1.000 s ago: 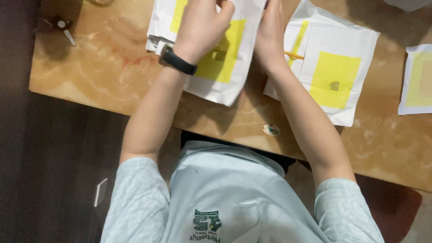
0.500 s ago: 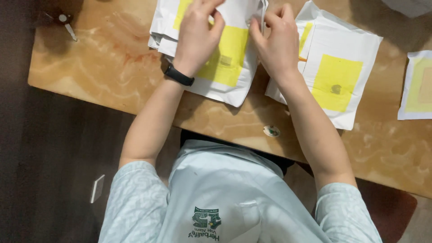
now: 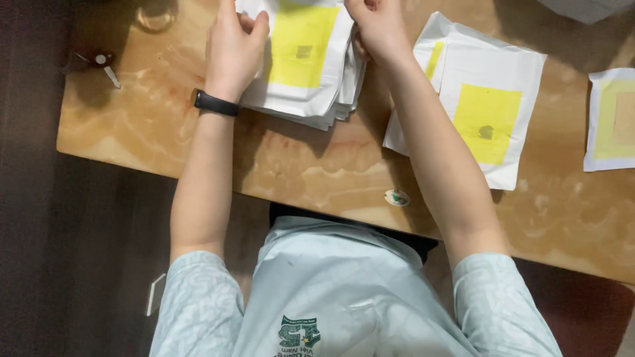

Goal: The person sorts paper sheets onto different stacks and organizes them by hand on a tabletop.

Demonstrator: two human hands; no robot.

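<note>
Wooden tabletop (image 3: 165,132) is seen from above, and three groups of white packets with yellow patches are counted on it: one thick stack (image 3: 311,66), two overlapped packets (image 3: 489,112) beside it, and one single packet (image 3: 612,119) at the right edge. The stack is pressed between both hands. Its left side is clasped by the left hand (image 3: 231,49), fingers curled over it; its right edge is gripped by the right hand (image 3: 377,26), fingers bent.

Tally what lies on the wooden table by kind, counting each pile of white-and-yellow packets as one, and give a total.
Packet piles or single packets: 3: under the hands, beside the right arm, at the right edge
Small round sticker: 1
Small metal tool: 1
Total: 5
</note>
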